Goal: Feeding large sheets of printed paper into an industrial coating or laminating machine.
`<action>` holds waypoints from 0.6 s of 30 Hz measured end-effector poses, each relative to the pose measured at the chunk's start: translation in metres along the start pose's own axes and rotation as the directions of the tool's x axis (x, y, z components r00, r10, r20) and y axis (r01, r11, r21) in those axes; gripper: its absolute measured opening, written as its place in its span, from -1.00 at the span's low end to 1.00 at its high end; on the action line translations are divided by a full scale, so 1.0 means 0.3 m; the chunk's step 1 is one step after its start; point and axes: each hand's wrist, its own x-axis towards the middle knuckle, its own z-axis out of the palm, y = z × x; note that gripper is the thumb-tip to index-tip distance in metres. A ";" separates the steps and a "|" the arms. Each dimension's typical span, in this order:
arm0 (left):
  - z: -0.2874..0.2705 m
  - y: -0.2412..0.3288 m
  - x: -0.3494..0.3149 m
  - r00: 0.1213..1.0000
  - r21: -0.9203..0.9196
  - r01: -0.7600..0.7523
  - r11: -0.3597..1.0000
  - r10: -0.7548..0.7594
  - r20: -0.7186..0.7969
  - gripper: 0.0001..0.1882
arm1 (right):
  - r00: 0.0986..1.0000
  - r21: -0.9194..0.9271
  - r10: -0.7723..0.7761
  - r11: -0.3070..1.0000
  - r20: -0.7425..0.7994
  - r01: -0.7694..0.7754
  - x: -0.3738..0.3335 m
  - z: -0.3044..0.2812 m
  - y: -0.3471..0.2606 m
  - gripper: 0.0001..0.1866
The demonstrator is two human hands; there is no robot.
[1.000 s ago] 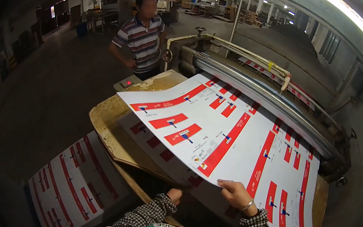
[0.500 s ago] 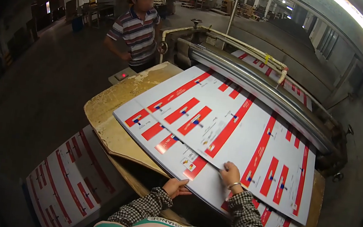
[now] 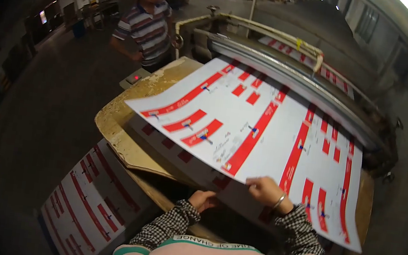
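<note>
A large white printed sheet [image 3: 235,123] with red bands and small blue marks slopes up toward me from under the metal roller [image 3: 291,77]. My right hand [image 3: 267,192] is closed in a pinch on the middle of its near edge, which is raised and bowed. Beneath it, in shadow, lies another printed sheet [image 3: 166,143] on a worn yellowish board [image 3: 118,122]. My left hand [image 3: 201,199] sits at the lower sheet's near edge, its thumb over the top and fingers curled, holding that edge.
More printed sheets [image 3: 88,195] lie lower down at the left. A person [image 3: 145,23] in a striped shirt stands beyond the board's left corner, by a small box with a red light [image 3: 135,78]. A pale pipe rail [image 3: 257,26] runs above the roller.
My right hand has lifted the upper sheet's near edge off the lower one, and shade now covers the lower sheet. My left hand stays near the lower edge. The whole view has shifted slightly.
</note>
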 end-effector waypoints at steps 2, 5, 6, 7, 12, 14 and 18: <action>-0.015 -0.024 0.010 0.998 -0.019 -0.019 1.000 0.017 -0.056 -0.66 | 0.996 0.011 -0.062 0.998 -0.058 0.062 -0.019 0.007 -0.019 -0.87; -0.033 -0.049 0.052 0.977 0.023 -0.021 1.000 0.025 -0.213 -0.65 | 1.000 0.041 -0.024 0.999 -0.010 0.024 -0.050 0.086 0.000 -0.74; -0.074 -0.061 0.074 0.976 0.026 -0.006 1.000 0.011 -0.219 -0.66 | 0.999 0.130 0.041 0.991 -0.007 -0.040 -0.066 0.120 0.016 -0.69; -0.033 -0.047 0.045 0.974 0.025 0.010 1.000 -0.004 -0.228 -0.66 | 0.999 0.129 0.048 0.991 0.008 -0.049 -0.080 0.150 0.043 -0.69; 0.018 -0.027 -0.029 0.996 0.066 -0.012 0.998 0.018 -0.089 -0.67 | 0.991 0.159 0.121 0.979 0.048 -0.127 -0.076 0.196 0.128 -0.67; -0.047 -0.071 -0.063 0.995 0.044 -0.041 0.998 0.045 -0.085 -0.67 | 0.939 0.105 0.339 0.933 0.056 -0.343 -0.006 0.207 0.150 -0.65; -0.107 -0.165 -0.222 0.991 0.039 -0.073 0.997 0.077 -0.109 -0.67 | 0.889 0.098 0.419 0.908 -0.186 -0.408 -0.099 0.387 0.102 -0.43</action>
